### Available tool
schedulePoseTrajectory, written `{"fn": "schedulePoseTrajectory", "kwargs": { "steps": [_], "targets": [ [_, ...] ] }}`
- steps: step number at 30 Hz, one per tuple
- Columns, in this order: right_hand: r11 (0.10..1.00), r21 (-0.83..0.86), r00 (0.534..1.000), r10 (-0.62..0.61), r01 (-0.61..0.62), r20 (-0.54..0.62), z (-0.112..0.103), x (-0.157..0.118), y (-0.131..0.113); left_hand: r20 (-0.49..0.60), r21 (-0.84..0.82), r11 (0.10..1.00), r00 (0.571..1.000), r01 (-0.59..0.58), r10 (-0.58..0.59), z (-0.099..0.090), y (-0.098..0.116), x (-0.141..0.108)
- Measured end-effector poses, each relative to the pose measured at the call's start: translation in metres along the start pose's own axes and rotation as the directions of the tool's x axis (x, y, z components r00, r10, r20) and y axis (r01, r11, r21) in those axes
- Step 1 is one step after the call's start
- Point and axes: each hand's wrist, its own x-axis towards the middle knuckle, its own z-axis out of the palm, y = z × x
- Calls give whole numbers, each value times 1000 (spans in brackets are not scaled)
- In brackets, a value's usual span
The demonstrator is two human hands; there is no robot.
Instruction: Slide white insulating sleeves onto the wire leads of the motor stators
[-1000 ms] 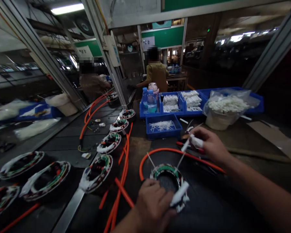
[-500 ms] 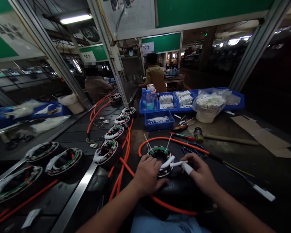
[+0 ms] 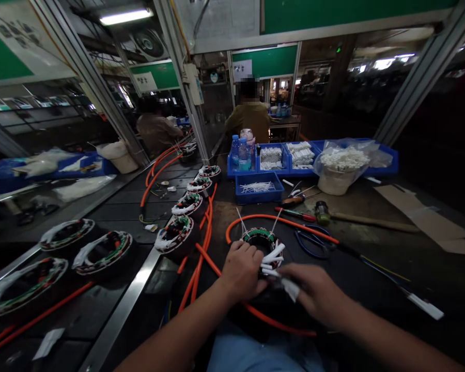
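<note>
A round stator [image 3: 260,235] with green and white windings lies on the dark bench before me, two thin white sticks standing up from its far rim. White sleeves [image 3: 274,253] stick out over its near right side. My left hand [image 3: 242,268] is closed around the stator's left edge, fingers bent over the rim. At the near right edge, my right hand [image 3: 313,292] has its fingers pinched at the white sleeving, with a white wrap on one finger; motion blurs the fingertips. An orange cable [image 3: 271,217] curves behind the stator.
More stators [image 3: 175,235] stand in a row at the left beside orange cables. Blue bins [image 3: 259,188] with white sticks and tubes are at the back, beside a bagged bucket [image 3: 333,181]. Pliers [image 3: 313,242], a marker [image 3: 294,213] and a wooden-handled tool [image 3: 372,221] lie right. Two people sit beyond.
My right hand has moved inward and down to the stator's near edge, and its fingers have turned toward the stator. The left hand keeps its hold. The whole view has shifted slightly.
</note>
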Motion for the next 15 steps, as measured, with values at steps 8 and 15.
{"fn": "schedulePoseTrajectory", "kwargs": {
  "steps": [8,15],
  "targets": [
    [940,-326,942,-196,101,-273,47,-2,4,-11,-100,995,1000,26,-27,4,-2,-2],
    [967,-170,975,165,-190,-149,19,14,10,35,-295,955,998,-33,46,-16,-6,-5]
  ]
}}
